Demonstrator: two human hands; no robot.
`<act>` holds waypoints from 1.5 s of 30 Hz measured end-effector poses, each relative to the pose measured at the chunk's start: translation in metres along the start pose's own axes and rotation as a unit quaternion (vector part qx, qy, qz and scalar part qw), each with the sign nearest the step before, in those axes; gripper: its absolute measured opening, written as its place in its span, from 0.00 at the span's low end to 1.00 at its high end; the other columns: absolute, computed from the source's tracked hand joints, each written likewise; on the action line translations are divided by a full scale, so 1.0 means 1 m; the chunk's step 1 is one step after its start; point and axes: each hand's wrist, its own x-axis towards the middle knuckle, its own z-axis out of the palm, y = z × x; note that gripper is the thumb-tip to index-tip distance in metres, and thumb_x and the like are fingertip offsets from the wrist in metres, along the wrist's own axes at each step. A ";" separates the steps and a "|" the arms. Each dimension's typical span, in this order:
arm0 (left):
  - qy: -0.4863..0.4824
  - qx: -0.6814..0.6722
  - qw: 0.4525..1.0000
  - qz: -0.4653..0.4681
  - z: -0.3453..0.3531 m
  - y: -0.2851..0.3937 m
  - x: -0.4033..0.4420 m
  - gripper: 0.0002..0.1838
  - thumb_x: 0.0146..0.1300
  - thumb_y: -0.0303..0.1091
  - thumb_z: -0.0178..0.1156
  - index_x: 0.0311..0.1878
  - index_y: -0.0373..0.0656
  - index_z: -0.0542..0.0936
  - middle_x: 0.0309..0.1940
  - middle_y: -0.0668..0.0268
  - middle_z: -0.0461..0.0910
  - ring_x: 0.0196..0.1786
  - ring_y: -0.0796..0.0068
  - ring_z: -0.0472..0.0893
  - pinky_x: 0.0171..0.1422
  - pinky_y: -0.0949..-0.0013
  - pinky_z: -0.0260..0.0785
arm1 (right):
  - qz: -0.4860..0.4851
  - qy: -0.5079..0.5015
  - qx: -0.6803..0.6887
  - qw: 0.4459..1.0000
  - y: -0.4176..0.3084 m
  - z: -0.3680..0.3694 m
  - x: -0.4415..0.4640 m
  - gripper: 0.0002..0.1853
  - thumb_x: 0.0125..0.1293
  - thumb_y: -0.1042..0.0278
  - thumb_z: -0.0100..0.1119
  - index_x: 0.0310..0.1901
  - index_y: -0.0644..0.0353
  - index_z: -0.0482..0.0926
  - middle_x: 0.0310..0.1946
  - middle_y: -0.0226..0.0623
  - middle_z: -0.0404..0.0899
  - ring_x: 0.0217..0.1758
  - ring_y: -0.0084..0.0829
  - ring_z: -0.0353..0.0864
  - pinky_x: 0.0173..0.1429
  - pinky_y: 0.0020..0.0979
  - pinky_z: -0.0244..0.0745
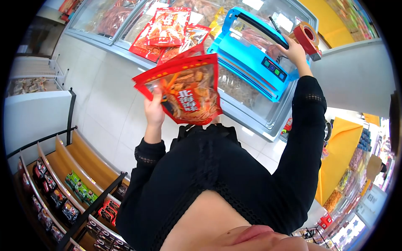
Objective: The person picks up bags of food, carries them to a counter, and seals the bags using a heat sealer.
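Note:
My left hand (155, 111) is closed on the edge of a red snack bag (199, 81), thumb in front and fingers hidden behind. The bag has a clear front showing orange-brown food and white lettering; a second red edge shows behind it. My right hand (294, 53) is wrapped round the right end of the raised, black-edged lid of a bright blue vacuum sealer (238, 56). Green buttons show on the sealer's dark control panel (274, 69). More red snack bags (168, 27) lie in a pile left of the sealer.
The sealer and pile rest on a glass-topped freezer (234, 85) with packed food inside. A roll of tape (307, 35) and a black pen (275, 25) are by my right hand. Shelves (79, 167) with packets stand at lower left, and a yellow-covered display (339, 150) at right.

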 end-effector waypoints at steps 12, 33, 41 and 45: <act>-0.249 0.010 0.969 0.005 0.044 -0.028 0.014 0.12 0.60 0.36 0.53 0.42 0.37 0.72 0.36 0.68 0.74 0.39 0.81 0.72 0.44 0.75 0.64 | -0.020 0.049 0.698 0.714 -0.183 -0.011 -0.122 0.45 0.45 0.63 0.67 0.63 0.59 0.50 0.58 0.39 0.59 0.61 0.31 0.58 0.61 0.33 0.53; -0.375 0.155 0.914 0.003 0.103 0.002 0.013 0.14 0.57 0.39 0.57 0.37 0.36 0.76 0.27 0.69 0.78 0.28 0.84 0.73 0.32 0.78 0.64 | 0.190 0.229 0.706 0.643 -0.200 -0.049 -0.183 0.09 0.55 0.75 0.57 0.39 0.64 0.74 0.34 0.33 0.78 0.37 0.21 0.75 0.43 0.22 0.68; -0.384 0.115 0.846 -0.350 0.117 -0.122 0.054 0.15 0.56 0.38 0.56 0.40 0.34 0.75 0.34 0.63 0.78 0.36 0.78 0.76 0.40 0.73 0.68 | 0.390 0.135 0.735 0.538 -0.150 0.054 -0.195 0.14 0.56 0.69 0.56 0.44 0.63 0.71 0.38 0.34 0.76 0.37 0.23 0.74 0.44 0.24 0.67; -0.342 0.108 0.820 -0.446 0.108 -0.170 0.061 0.17 0.57 0.37 0.56 0.43 0.33 0.73 0.37 0.60 0.77 0.38 0.74 0.77 0.42 0.70 0.69 | 0.439 0.125 0.753 0.475 -0.135 0.106 -0.201 0.17 0.62 0.59 0.49 0.43 0.65 0.71 0.39 0.35 0.75 0.40 0.24 0.74 0.45 0.26 0.67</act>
